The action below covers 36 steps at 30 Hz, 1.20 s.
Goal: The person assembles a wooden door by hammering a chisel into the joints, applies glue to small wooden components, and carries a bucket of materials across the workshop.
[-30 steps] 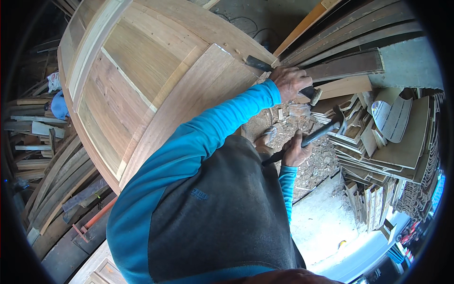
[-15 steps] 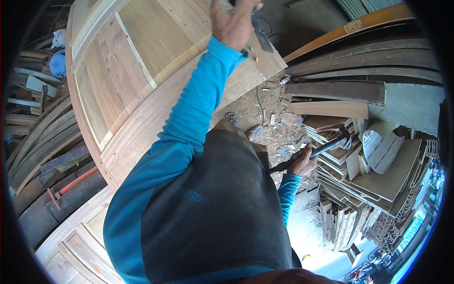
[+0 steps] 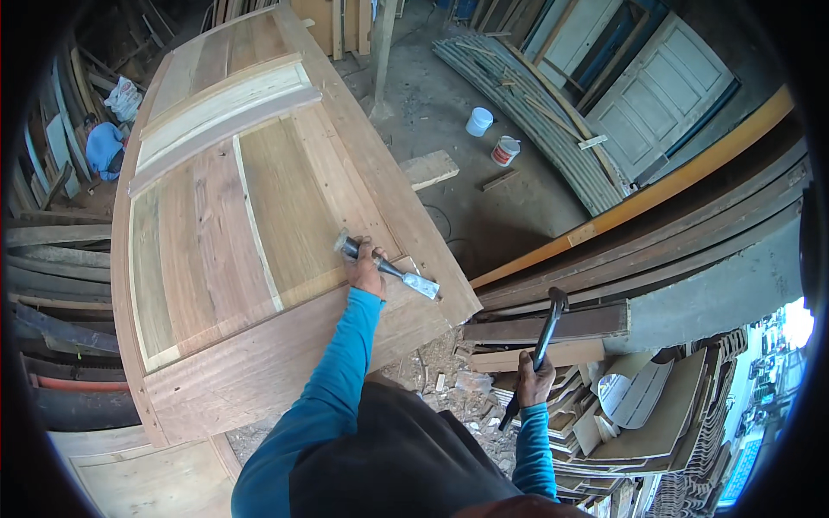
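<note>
My left hand (image 3: 366,269) grips a chisel (image 3: 420,285) by its dark handle, the wide flat blade pointing right over the near right corner of a large wooden door (image 3: 216,224). Whether the cutting edge touches the wood I cannot tell. The door lies flat, with brown panels and a pale strip between boards. Off the door's right corner, my right hand (image 3: 534,381) is closed around a hammer (image 3: 545,335). The hammer's head is up and its dark handle end sticks out below my fist.
Long curved-looking planks (image 3: 656,233) lean at the right, above a pile of thin boards (image 3: 665,406). Wood scraps litter the floor by my body. Two white buckets (image 3: 479,122) stand beyond the door near corrugated sheets (image 3: 527,112). A person in blue (image 3: 105,148) crouches at the far left.
The view has tilted up, showing more of the door and the far floor. My left hand, earlier at the top edge, now shows fully with the chisel. The hammer is held more upright.
</note>
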Available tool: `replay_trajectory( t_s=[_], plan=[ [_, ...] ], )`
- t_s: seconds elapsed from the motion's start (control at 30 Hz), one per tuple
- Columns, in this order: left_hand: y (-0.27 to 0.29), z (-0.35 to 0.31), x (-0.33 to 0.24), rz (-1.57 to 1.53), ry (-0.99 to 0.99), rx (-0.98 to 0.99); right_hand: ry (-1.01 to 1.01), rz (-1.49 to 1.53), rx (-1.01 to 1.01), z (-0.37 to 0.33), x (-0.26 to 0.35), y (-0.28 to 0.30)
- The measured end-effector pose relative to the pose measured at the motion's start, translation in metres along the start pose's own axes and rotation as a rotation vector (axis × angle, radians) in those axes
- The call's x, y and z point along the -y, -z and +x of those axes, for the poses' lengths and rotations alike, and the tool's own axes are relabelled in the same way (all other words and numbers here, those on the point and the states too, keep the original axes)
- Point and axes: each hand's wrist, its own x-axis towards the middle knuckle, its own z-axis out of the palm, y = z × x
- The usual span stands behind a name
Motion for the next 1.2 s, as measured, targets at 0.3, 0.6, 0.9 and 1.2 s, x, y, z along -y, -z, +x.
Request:
replay_trajectory(
  t_s=[0.3, 0.6, 0.9, 1.2],
  plan=[
    [-0.016, -0.01, 0.002, -0.014, 0.015, 0.387, 0.197, -0.407, 0.194, 0.047, 0.118, -0.048],
    [-0.007, -0.006, 0.0, -0.056, -0.062, 0.44, 0.671, -0.725, 0.307, 0.073, 0.269, -0.107],
    [-0.027, -0.026, -0.004, 0.168, -0.071, 0.504, 1.007, -0.84, 0.345, 0.08, 0.369, -0.179],
    [-0.007, -0.013, 0.001, 0.076, 0.004, 0.499, 1.063, -1.491, 1.09, 0.105, 0.378, -0.248]
  ],
)
